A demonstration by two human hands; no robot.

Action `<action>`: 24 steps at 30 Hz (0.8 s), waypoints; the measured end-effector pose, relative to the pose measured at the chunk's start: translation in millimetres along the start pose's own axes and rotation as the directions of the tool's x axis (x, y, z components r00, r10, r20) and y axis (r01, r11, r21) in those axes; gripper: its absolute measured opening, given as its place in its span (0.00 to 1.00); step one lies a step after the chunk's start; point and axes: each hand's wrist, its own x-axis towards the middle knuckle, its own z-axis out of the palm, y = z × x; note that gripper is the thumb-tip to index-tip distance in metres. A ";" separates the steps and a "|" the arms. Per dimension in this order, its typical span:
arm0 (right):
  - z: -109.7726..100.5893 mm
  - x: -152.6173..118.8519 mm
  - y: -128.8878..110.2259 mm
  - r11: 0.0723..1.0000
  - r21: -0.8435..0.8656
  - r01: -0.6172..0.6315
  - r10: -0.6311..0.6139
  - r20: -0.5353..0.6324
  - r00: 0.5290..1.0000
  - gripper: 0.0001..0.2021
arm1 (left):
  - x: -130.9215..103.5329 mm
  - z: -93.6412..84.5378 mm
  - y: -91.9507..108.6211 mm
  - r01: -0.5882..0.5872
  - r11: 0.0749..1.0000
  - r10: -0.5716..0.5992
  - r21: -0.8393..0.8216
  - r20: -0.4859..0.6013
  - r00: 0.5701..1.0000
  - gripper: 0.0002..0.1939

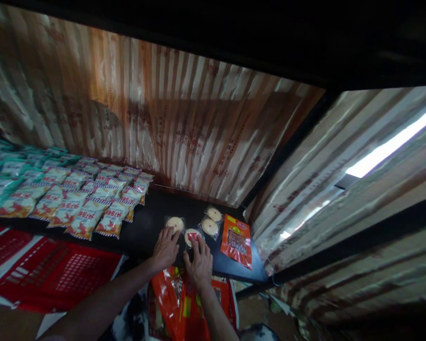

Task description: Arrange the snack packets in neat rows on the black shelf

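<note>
I have the left hand (166,248) at the near side of the leftmost round packet (174,222), the right hand (200,263) over the nearest round packet (188,235); whether fingers grip, I cannot tell.

rests the left hand (166,248) at the near edge of a clear-wrapped pale disc (175,222) on a black shelf (142,229), and holds the right hand (200,264) over a second wrapped disc (189,234) just beside it. has two more wrapped discs (210,226) lying near an upper orange packet (237,242) to the right, and rows of white-and-orange snack bags (89,215) and teal bags (12,166) to the left. takes in lower orange packets (185,310) beneath the shelf's front edge, and a red printed sheet (62,274) below the bags.
</note>
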 end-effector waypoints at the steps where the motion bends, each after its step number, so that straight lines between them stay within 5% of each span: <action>1: -0.4 -0.8 0.6 1.000 0.001 0.002 -0.002 0.002 1.000 0.24 | -3.3 -0.7 1.1 0.002 1.000 -0.002 -0.004 -0.010 1.000 0.25; 10: -3.3 -13.5 20.2 1.000 -0.008 0.030 -0.030 -0.024 0.999 0.24 | -28.4 -13.0 9.7 -0.034 0.999 0.034 -0.004 -0.022 0.999 0.20; 17: -12.0 -16.5 26.2 0.999 0.001 -0.038 0.038 0.003 0.999 0.23 | -44.8 -5.2 22.9 -0.078 0.997 0.078 -0.020 0.005 0.997 0.22; 24: 4.4 -16.5 35.3 0.984 0.160 -0.075 0.086 -0.068 0.994 0.25 | -44.0 -2.4 28.2 -0.023 0.997 0.027 -0.071 0.045 0.999 0.25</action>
